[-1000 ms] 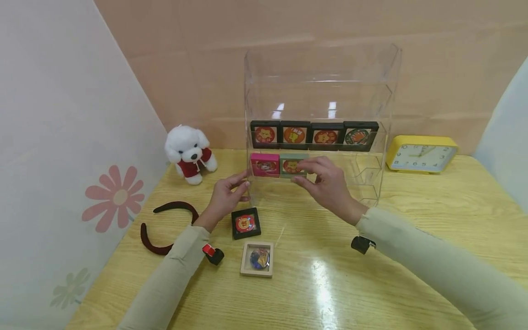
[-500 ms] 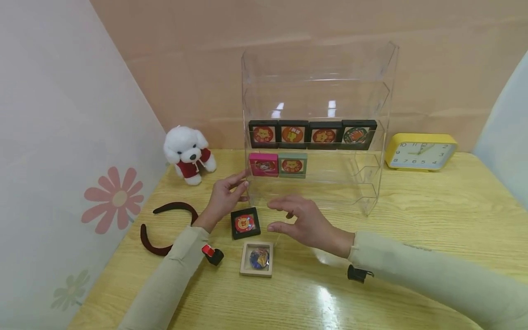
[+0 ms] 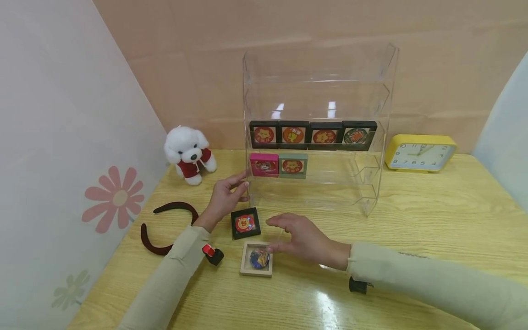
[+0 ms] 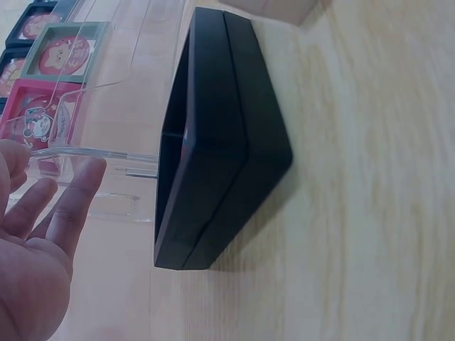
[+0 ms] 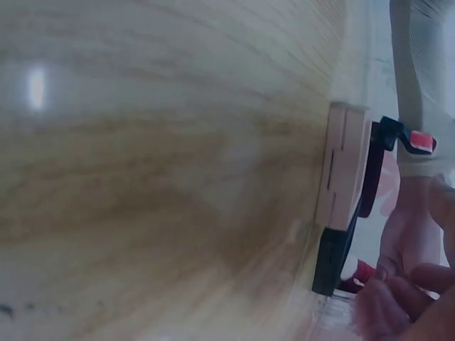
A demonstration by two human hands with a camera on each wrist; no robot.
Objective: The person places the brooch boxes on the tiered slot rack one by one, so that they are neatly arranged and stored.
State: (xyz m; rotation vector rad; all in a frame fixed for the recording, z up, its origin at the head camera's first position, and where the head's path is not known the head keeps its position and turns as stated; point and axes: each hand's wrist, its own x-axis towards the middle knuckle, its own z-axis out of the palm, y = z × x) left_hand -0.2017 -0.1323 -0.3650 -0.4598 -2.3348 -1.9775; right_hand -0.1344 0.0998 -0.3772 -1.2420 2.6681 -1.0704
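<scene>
My left hand [image 3: 224, 195] rests with straight fingers against the left front edge of a clear acrylic tiered shelf [image 3: 383, 91]; the left wrist view shows the same fingers [image 4: 67, 199] on the acrylic edge. My right hand [image 3: 294, 238] hovers open just right of a beige framed badge [image 3: 257, 259] lying flat on the table, its thumb close to the frame's corner. A black framed badge [image 3: 245, 223] lies between the two hands, seen edge-on in the left wrist view [image 4: 220, 142]. On the shelf stand a pink frame [image 3: 264, 165] and a green frame [image 3: 293, 165], with several black frames [image 3: 313, 135] one tier above.
A white plush dog [image 3: 188, 153] sits at the back left. A dark red headband [image 3: 161, 224] lies left of my left arm, and a yellow clock [image 3: 420, 152] stands right of the shelf. A white panel with a flower [image 3: 62, 160] walls the left side.
My right hand let go of the green frame on the shelf and came down toward me, ending beside the beige frame. The left hand has stayed put.
</scene>
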